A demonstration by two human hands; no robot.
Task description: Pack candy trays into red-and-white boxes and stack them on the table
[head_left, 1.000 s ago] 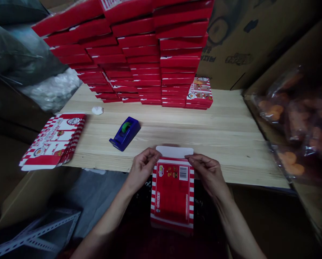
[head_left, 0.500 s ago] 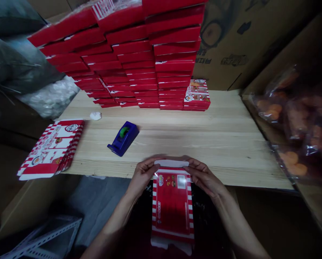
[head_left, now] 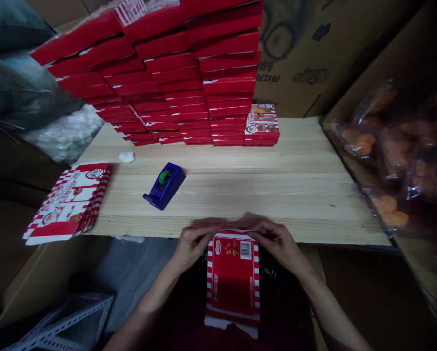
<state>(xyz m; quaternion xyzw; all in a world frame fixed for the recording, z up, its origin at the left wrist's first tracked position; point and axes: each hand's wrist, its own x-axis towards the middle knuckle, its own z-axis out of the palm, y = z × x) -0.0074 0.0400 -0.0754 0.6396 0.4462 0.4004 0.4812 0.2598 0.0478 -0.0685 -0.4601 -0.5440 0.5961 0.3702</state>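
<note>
1. Closest to the person, below the table's near edge, a red carton [head_left: 233, 280] with white-striped borders hangs lengthwise toward the body. Its printed back and barcode face up, and a white flap shows at its lower end
2. The left hand [head_left: 192, 242] clasps the carton's top left corner, fingers curled shut over the upper edge. The fingertips are blurred, so I cannot tell how they lie on the flap
3. The right hand [head_left: 278, 242] grips the top right corner the same way, thumb near the barcode and fingers folded over the top. Both hands sit right at the table [head_left: 277, 190] edge
4. Down at the lower left, off the table, lies a pale perforated metal angle [head_left: 57, 319]
5. On the wooden top, left of the hands and well apart from them, stands a blue tape dispenser [head_left: 164, 180] with a green roll
6. Further left, a pile of flat cartons [head_left: 70, 202] overhangs the table's corner, with a small white wad [head_left: 127, 157] just beyond it
7. At the back rises a tall stack of red boxes [head_left: 167, 78], with a short stack [head_left: 262, 127] touching its right side
8. Behind stand brown cardboard boxes [head_left: 306, 58], and on the right clear bags [head_left: 394, 156] hold orange pieces
</note>
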